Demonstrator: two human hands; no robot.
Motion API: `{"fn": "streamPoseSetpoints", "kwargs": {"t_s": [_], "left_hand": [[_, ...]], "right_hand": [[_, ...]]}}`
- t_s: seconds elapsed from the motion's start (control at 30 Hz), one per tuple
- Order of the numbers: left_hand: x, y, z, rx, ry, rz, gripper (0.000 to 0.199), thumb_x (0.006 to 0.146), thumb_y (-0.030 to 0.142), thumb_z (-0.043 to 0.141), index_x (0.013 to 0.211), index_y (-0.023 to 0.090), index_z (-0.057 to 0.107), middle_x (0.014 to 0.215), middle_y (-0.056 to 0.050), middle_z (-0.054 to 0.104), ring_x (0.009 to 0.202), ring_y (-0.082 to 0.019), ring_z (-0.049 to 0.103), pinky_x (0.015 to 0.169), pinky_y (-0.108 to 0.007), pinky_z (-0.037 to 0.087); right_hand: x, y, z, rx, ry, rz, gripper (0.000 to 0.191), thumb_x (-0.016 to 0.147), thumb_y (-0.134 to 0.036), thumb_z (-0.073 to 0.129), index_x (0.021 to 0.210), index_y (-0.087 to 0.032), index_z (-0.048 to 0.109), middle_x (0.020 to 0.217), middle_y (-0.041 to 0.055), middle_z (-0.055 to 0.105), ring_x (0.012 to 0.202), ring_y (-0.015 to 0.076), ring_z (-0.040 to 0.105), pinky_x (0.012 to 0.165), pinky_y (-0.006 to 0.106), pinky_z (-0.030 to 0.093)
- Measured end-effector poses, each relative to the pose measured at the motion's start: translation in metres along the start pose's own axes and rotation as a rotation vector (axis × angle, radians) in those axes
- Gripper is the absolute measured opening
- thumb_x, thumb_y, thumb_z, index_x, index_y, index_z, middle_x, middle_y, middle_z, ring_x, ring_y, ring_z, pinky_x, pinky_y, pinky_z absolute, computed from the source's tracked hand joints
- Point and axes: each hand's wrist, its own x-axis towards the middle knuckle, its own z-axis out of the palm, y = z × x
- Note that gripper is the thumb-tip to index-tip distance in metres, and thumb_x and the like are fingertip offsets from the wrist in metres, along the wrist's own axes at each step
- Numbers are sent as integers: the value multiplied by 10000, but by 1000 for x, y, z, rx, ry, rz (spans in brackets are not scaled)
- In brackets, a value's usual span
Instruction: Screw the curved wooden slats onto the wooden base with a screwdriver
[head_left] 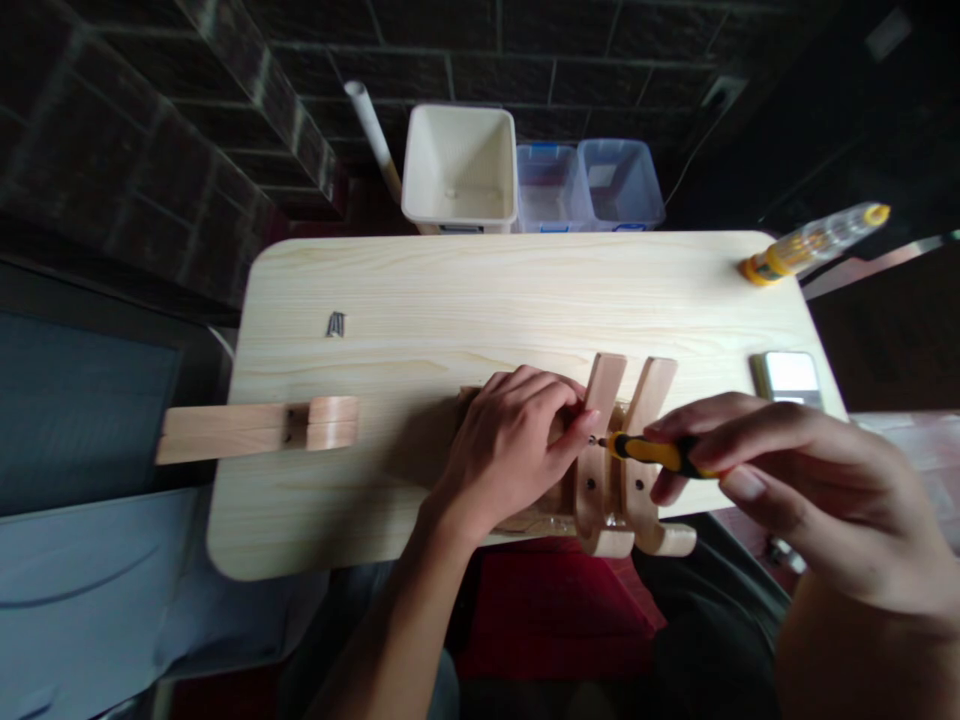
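Left hand (510, 450): While curled almost closed, it grips a pale wooden slotted frame (604, 500), which lies at the table's near edge.
Right hand (817, 480): Nearly closed, it pinches a yellow-and-black screwdriver (649, 453) by the handle, with the thin steel tip at the frame's upright slat.
Surface: A pale pine-grained tabletop (420, 290) runs beneath both hands. Left of them lie a light wooden block (255, 430), jutting past the edge, and a small dark metal piece (335, 324). Beyond the right hand sit a flat silver box (787, 378) and a clear, yellow-capped plastic bottle (814, 243).
Room: Past the hands stand a white square bin (459, 170), two clear blue-clipped plastic tubs (619, 185) and a white tube (367, 125), before a dark brick wall (127, 130).
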Motion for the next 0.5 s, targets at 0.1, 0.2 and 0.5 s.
{"fn": "streamPoseSetpoints", "kwargs": {"t_s": [0.1,0.2,0.5], "left_hand": [[0,0,-1,11,-14,4,218,1070,380,584,930,227,653,1122,6,788,1074,-202,699,966,-387,462],[0,1,-1,13,-17,4,211,1073,372,576,940,226,648,1126,-2,789,1077,-206,696,966,-391,462],[0,0,-1,-20,-10,11,249,1090,385,554,938,231,677,1126,2,802,1074,-194,707,962,-383,474]], "right_hand": [[1,0,0,-18,-5,12,298,978,-95,641,1161,-296,763,1225,66,789,1106,231,784,859,304,678],[2,-1,1,-14,-22,16,292,982,-111,635,1168,-298,760,1240,70,786,1064,228,794,807,287,681],[8,-2,4,-4,14,3,258,950,-145,731,1148,-306,770,1109,64,781,1065,234,772,897,353,676]]}}
